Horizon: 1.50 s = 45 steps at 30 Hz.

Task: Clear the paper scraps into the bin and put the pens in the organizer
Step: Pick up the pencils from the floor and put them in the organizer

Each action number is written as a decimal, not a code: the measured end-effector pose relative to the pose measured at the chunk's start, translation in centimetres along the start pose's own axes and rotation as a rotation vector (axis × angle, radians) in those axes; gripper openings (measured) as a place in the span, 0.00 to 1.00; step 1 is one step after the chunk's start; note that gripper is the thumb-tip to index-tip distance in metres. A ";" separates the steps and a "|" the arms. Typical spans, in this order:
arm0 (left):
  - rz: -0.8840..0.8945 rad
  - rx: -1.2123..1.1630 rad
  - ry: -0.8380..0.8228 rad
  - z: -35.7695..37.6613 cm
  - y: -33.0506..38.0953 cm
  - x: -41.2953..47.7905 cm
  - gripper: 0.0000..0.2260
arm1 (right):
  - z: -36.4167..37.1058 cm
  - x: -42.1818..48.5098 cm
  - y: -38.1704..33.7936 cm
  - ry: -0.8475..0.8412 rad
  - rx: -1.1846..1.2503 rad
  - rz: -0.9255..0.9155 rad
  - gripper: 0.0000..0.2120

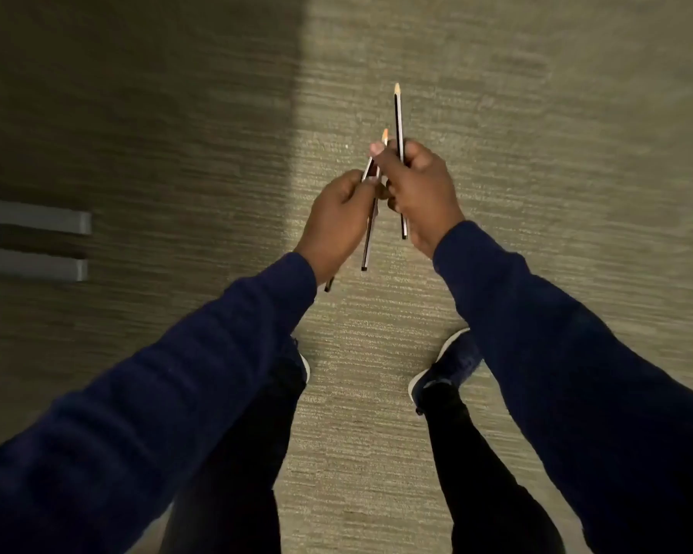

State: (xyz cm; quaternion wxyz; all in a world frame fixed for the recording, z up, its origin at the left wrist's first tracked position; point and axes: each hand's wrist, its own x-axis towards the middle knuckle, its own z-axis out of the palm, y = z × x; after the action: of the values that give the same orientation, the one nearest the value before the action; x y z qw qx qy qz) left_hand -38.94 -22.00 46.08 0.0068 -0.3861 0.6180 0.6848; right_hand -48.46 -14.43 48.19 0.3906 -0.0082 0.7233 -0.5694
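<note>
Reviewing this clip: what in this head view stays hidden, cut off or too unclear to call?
- Head view: how many pencils the left hand holds; its fingers cover the shafts, though a third dark end shows below the wrist.
- Middle of the long pencil, covered by the right hand grip.
- Bin, organizer, paper scraps: none in frame, only carpet.
- Grey bars at the left edge: cut off, unidentifiable.
- Left shoe, hidden by the sleeve.

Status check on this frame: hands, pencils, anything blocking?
Right hand shut on long pencil. Left hand shut on shorter pencil. Standing on carpet; organizer and bin not in view. Nothing blocking.
</note>
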 end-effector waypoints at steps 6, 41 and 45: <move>0.042 -0.115 0.016 -6.9 11.3 -8.5 0.13 | 5.6 -7.5 -11.6 0.045 0.075 -0.058 0.09; 0.172 -0.703 0.384 -27.6 29.1 -44.1 0.11 | 25.7 -39.2 -32.7 -0.414 0.103 -0.127 0.22; 0.215 -0.937 0.322 -30.6 28.0 -45.7 0.10 | 28.0 -40.4 -32.8 -0.432 0.169 -0.049 0.15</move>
State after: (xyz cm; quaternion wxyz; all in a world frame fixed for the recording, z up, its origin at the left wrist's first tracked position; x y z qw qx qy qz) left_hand -4.50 -33.30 96.06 -0.3330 -0.3824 0.2736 0.8173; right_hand -18.53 -30.37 96.52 0.5217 -0.1146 0.5723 -0.6223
